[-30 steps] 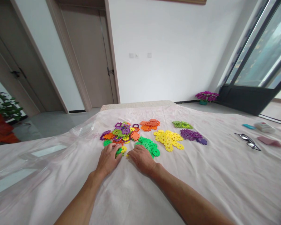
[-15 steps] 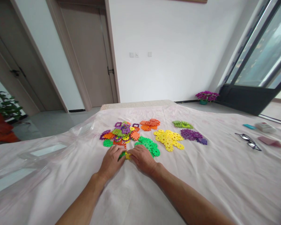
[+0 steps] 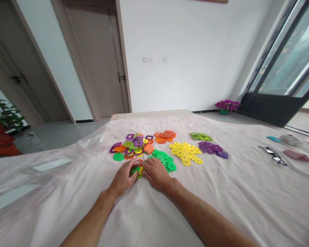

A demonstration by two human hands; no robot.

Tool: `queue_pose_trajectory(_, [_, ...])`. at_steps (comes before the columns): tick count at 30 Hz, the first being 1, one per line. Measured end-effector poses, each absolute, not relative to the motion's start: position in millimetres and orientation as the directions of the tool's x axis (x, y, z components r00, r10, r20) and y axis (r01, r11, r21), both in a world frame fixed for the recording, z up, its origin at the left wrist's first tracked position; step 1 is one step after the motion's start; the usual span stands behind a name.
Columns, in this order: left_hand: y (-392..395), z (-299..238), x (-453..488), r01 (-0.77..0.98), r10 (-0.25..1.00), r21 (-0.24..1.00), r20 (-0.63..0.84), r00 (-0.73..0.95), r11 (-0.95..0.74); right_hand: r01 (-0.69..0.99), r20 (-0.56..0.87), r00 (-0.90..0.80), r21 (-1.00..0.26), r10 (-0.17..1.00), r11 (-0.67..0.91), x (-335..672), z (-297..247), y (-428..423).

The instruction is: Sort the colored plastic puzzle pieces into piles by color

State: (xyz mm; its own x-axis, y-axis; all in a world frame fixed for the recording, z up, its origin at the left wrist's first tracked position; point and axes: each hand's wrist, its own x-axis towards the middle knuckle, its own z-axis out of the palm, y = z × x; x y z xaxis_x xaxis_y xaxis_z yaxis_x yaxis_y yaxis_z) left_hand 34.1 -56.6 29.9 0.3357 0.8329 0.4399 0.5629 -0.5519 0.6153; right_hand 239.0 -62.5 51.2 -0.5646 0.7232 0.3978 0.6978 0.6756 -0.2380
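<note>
Near the table's front, my left hand curls its thumb and fingers around some small notched plastic pieces, of which green shows. My right hand faces it from the other side, fingers bent over a yellow notched piece. A bit of orange shows between the fingertips; how these pieces join is hidden. Just behind the hands lies a mixed pile of coloured notched pieces. A pile of green discs is beside and partly behind my right hand.
Sorted piles of yellow discs, purple pieces, orange pieces and light green pieces lie behind and to the right. Eyeglasses and a pink cloth are far right. Clear plastic trays stand at left.
My left hand has opened its curl a little, showing more of the green piece. An orange frame piece at the mixed pile's front edge is now between the hands or hidden.
</note>
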Motion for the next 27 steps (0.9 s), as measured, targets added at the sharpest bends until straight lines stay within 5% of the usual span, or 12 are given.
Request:
queue_pose_trajectory(4, [-52.8, 27.6, 32.5, 0.550, 0.875, 0.684, 0.424, 0.234, -0.479, 0.697, 0.381, -0.574, -0.238, 0.725, 0.677, 238.1, 54.6, -65.2])
queue_pose_trajectory(11, [-46.6, 26.2, 30.5, 0.673, 0.866, 0.622, 0.498, 0.054, -0.399, 0.693, 0.387, -0.587, -0.214, 0.711, 0.689, 236.1, 50.9, -63.1])
queue_pose_trajectory(27, [-43.0, 23.3, 30.4, 0.685, 0.871, 0.578, 0.458, 0.178, -0.444, 0.671, 0.381, -0.592, -0.254, 0.710, 0.696, 237.5, 53.2, -65.0])
